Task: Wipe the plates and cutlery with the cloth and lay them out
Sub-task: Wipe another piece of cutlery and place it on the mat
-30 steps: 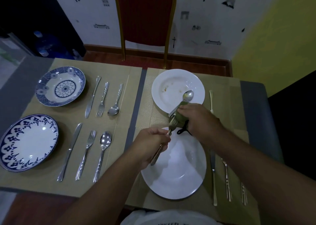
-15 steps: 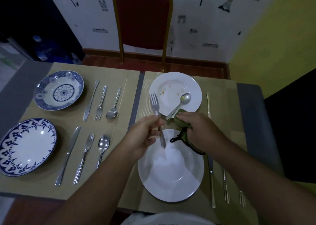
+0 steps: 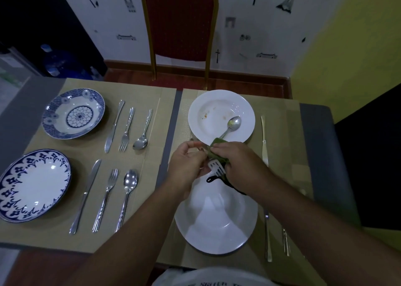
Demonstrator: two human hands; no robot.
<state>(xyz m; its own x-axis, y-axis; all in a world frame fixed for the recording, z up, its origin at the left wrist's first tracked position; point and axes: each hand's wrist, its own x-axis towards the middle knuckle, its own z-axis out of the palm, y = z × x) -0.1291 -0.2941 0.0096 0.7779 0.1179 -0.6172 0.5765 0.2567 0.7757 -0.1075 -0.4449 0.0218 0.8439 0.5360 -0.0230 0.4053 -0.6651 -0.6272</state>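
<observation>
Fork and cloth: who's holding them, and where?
The left hand holds the fork at its handle end. The right hand bunches the green cloth around the fork's middle, with the tines poking out below.

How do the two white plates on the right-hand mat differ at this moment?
The far white plate has food specks and a spoon on it; the near white plate looks clean and bare. The near white plate is partly hidden by the arms; the far one is almost fully visible. Both are plain, round and rimmed.

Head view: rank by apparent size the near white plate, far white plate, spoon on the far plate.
1. near white plate, though it is closer to the camera, so true size is unsure
2. far white plate
3. spoon
</observation>
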